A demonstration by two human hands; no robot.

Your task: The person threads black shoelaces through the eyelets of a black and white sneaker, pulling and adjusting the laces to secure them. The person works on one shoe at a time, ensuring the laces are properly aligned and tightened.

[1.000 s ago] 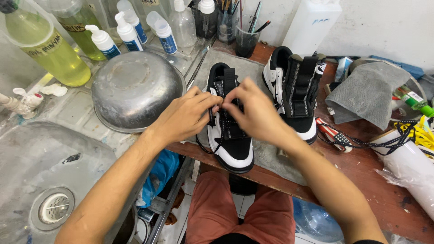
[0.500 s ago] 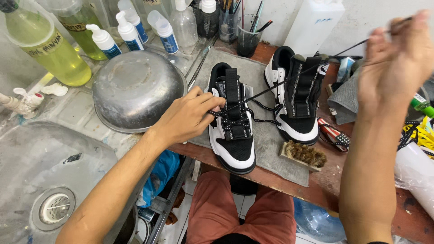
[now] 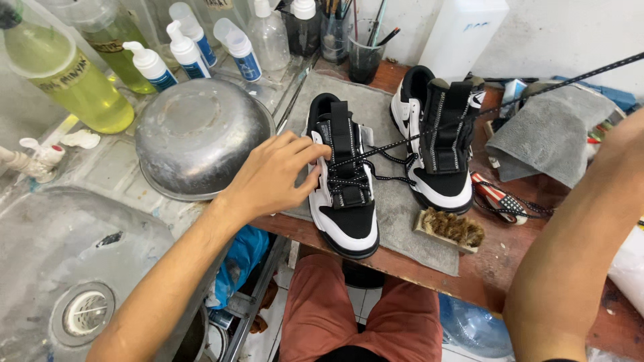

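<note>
One steel basin (image 3: pixel 198 137) lies upturned on the bench (image 3: pixel 537 261). Two black-and-white sneakers (image 3: pixel 341 177) sit on one grey mat (image 3: pixel 396 201) — the left hand (image 3: pixel 278 175) clasps the nearer; one black lace (image 3: pixel 469 115) runs taut toward the right hand, out of view. One brush (image 3: pixel 451 230).

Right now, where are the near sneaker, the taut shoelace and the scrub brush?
Near sneaker (image 3: pixel 352 224): head view, on its black toe panel.
Taut shoelace (image 3: pixel 537 92): head view, on the stretch running toward the upper right.
Scrub brush (image 3: pixel 451 228): head view, on its brown bristles.
</note>
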